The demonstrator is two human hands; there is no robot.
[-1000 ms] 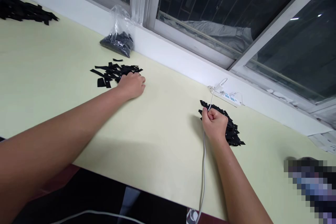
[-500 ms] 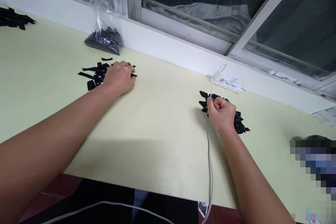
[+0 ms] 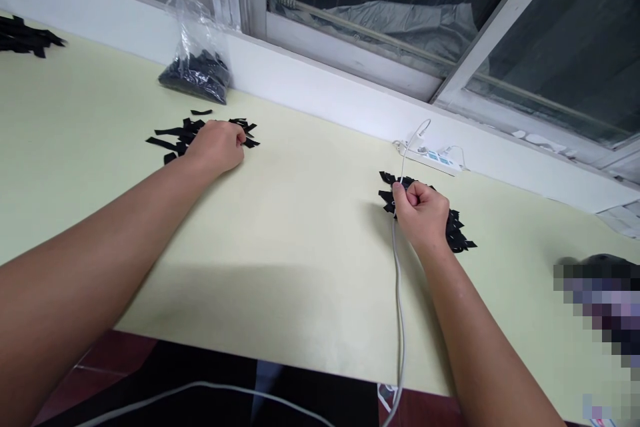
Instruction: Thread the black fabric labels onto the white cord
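My left hand (image 3: pixel 216 147) is over a loose pile of short black fabric strips (image 3: pixel 169 132). Its fingers curl down into a pinch, and the fingertips and whatever lies between them are hidden. To the right, my right hand (image 3: pixel 424 215) is closed in a fist above a second pile of black strips (image 3: pixel 457 233). What the fist holds, if anything, does not show clearly. A pale cable (image 3: pixel 399 287) runs up the table and passes behind the right thumb; whether the hand grips it I cannot tell.
A clear plastic bag (image 3: pixel 195 73) of black pieces leans by the white wall. More black strips (image 3: pixel 27 37) lie far left. A white power strip (image 3: pixel 433 159) sits behind the right pile. A blurred-out dark object (image 3: pixel 607 287) is at the right edge of the pale yellow table (image 3: pixel 310 213).
My left hand has shifted slightly left over its pile, uncovering strips on the right side, and its fingers have curled in more. My right hand has stayed nearly still.
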